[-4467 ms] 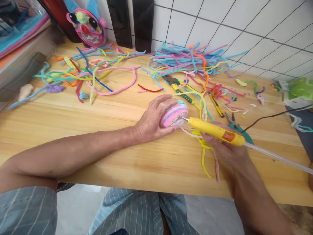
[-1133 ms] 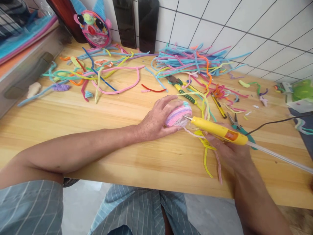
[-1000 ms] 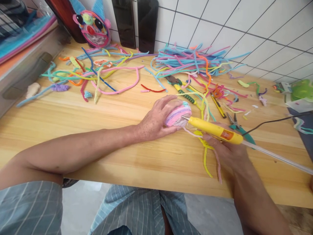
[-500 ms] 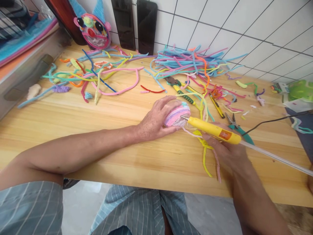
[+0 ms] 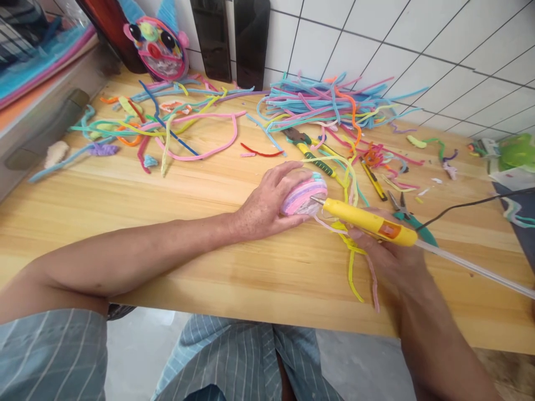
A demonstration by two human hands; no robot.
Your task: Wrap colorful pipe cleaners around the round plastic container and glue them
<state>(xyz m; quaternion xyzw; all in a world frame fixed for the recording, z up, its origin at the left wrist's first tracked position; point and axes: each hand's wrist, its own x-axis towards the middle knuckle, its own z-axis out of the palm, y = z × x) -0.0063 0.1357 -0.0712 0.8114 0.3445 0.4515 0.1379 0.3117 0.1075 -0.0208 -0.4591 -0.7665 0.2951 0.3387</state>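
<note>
My left hand [image 5: 267, 206] is wrapped round the left side of a striped ball [image 5: 298, 197] in pink, purple and pale blue. In my right hand [image 5: 393, 250] is a yellow glue gun [image 5: 368, 221], its metal tip at the right face of the ball. A clear glue stick [image 5: 472, 267] sticks out of the gun's back end. From the ball a pale pink strand runs right, towards yellow pipe cleaners [image 5: 352, 262] beneath my right hand. The fingers of my right hand are partly hidden behind the gun.
Behind lie a pile of pipe cleaners [image 5: 309, 106], green-handled pliers [image 5: 309, 150], a yellow cutter [image 5: 373, 179] and teal pliers [image 5: 413, 223]. Loose pipe cleaners [image 5: 200, 153] spread at left. A decorated face figure [image 5: 163, 50] and two phones [image 5: 251, 44] stand by the tiled wall.
The ball, the glue gun and my right hand appear slightly further right. Both holds look the same, and the background has shifted a little in the view.
</note>
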